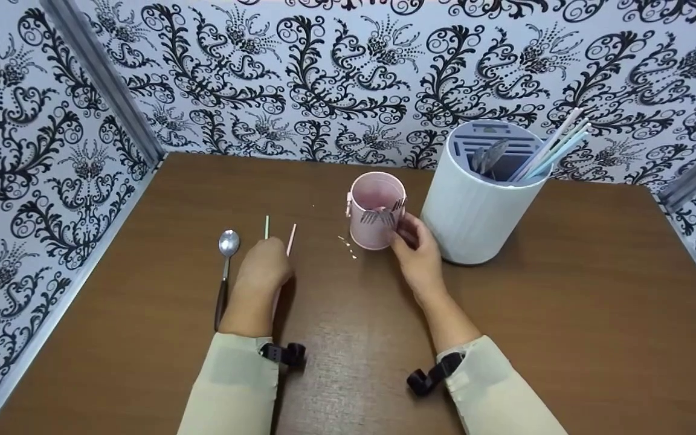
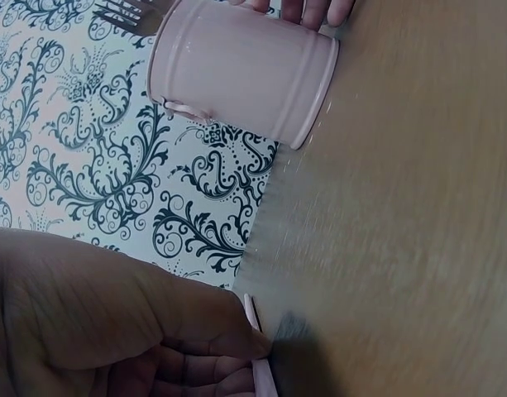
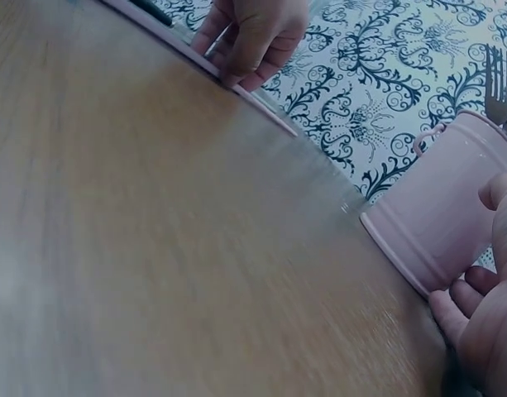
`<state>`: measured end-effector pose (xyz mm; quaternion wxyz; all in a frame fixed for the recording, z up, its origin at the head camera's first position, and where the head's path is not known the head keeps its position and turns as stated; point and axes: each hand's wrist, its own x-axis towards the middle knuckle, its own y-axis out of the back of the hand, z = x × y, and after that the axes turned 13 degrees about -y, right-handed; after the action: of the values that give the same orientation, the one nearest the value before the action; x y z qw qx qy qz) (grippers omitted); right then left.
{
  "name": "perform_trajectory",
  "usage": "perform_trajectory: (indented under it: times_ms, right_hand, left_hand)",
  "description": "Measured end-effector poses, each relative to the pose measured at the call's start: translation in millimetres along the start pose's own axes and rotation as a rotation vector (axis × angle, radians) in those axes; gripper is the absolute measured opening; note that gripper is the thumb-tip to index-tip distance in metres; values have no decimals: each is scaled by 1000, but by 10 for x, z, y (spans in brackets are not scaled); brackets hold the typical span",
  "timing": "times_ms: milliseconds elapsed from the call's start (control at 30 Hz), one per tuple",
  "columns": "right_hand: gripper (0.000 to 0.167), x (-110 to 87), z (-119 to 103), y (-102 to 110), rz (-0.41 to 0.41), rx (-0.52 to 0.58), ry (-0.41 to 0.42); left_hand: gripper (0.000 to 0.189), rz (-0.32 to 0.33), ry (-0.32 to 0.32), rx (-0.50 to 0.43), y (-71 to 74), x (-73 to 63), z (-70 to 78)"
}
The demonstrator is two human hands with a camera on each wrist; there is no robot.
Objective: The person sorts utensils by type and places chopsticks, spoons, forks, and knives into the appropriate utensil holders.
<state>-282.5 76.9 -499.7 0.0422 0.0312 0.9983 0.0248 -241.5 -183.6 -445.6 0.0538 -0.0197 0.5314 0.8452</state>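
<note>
My left hand pinches a pink straw low at the table; the straw shows between thumb and fingers in the left wrist view. Close beside it, the tip of a green straw sticks out past the hand, which hides the rest. My right hand holds the right side of a small pink bucket, thumb in front and fingers curled behind. Upright on the table, the bucket has several forks leaning over its rim. Left of my left hand lies a spoon with a dark handle.
A tall white utensil holder with spoons and several straws stands right of the bucket. Small pale marks show on the brown table. Patterned walls border the back and sides.
</note>
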Motion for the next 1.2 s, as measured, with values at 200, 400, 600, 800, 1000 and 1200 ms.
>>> perform_trajectory:
  times_ms: [200,400,600,800,1000,1200]
  right_hand:
    - [54,-124,-20,127,25,-75,-34]
    - [51,-239,-61,281,5,-72,-53]
    - [40,-375,-122,454,7,-72,23]
    - [21,-458,-182,679,152,-110,202]
    - [13,-396,-178,823,428,-15,472]
    - [12,-238,-111,917,608,167,660]
  left_hand:
    - [23,-6,-8,-3,-14,-8,1]
    - [23,-5,-19,-2,-29,-18,-5]
    - [23,-10,-25,2,-41,-20,1]
    - [19,-29,-36,-4,-35,10,-6]
    - [19,-29,-71,-3,-21,15,-40]
    - [23,-5,-74,-10,28,-4,-68]
